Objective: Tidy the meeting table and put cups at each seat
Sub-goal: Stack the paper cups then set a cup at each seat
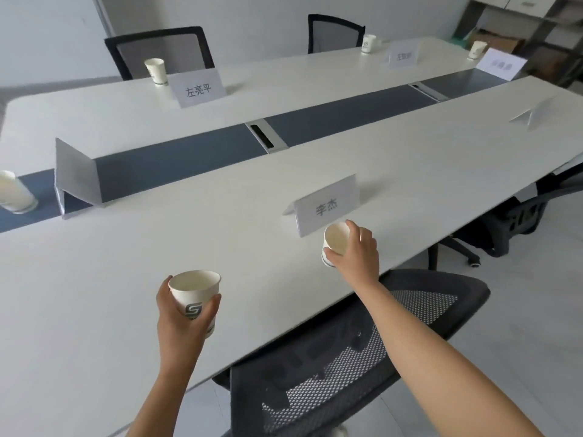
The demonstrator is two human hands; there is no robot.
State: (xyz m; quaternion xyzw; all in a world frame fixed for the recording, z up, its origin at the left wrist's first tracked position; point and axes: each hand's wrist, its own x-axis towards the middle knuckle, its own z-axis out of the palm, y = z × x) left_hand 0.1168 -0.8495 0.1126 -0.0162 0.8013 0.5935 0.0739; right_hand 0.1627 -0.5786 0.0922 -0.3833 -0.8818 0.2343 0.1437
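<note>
- Your left hand [179, 313] is wrapped around a white paper cup with a grey logo [197, 298], thumb on one side and fingers on the other. The cup is upright and lifted above the near part of the white meeting table [126, 263].
- Your right hand [356, 250] grasps a second paper cup [336, 239] from its right side. This one is tilted so its mouth faces you, and it is low over the table edge (whether its base touches the top is unclear).
- A black mesh-backed chair [362, 342] stands under that arm, pushed up to the table.
- Just beyond the tilted cup stands a tent name card reading 李杰 [326, 206].
- A dark centre strip [189, 165] runs along the table, with a silver cable hatch [266, 135] set into it.
- At the left end, a larger folded card [79, 171] stands on the strip, and a cup at the frame edge [15, 193] sits beside it.
- On the far side, a far-left cup [156, 70] stands next to the card reading 左亮平 [198, 89], in front of a black chair [161, 48].
- Further right, a blurred cup [368, 43] and a corner cup [476, 49] each stand near a name card too blurred to read.
</note>
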